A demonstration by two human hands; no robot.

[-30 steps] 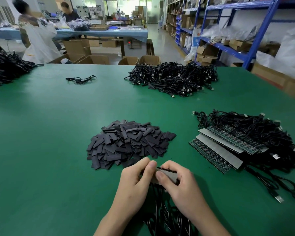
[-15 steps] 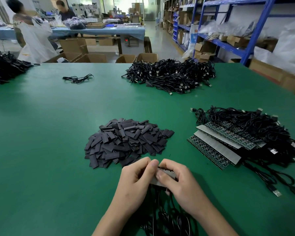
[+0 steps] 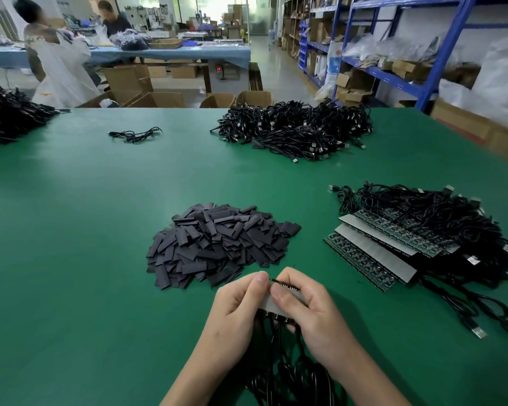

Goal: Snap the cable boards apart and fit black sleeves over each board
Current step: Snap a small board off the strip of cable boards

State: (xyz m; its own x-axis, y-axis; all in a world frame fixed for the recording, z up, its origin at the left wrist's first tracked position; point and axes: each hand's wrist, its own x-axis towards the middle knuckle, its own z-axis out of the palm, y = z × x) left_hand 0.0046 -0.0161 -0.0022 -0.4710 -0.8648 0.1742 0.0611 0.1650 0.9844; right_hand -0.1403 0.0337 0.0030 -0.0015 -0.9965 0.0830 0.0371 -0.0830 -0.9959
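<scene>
- Green desk in a workshop, with the pile of black sleeves mid-surface.
- Just in front of that pile, the left hand and right hand both have their fingers pinching one board strip, thumbs side by side.
- Risk: uneven bending could crack a board off its score line or strain the cables hanging below.
- Right of the pile lie stacked board strips; nothing blocks the sleeves.

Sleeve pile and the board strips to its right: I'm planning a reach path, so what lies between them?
Only bare green table, as the head view shows; the sleeve pile and the board strips lie apart.
</scene>
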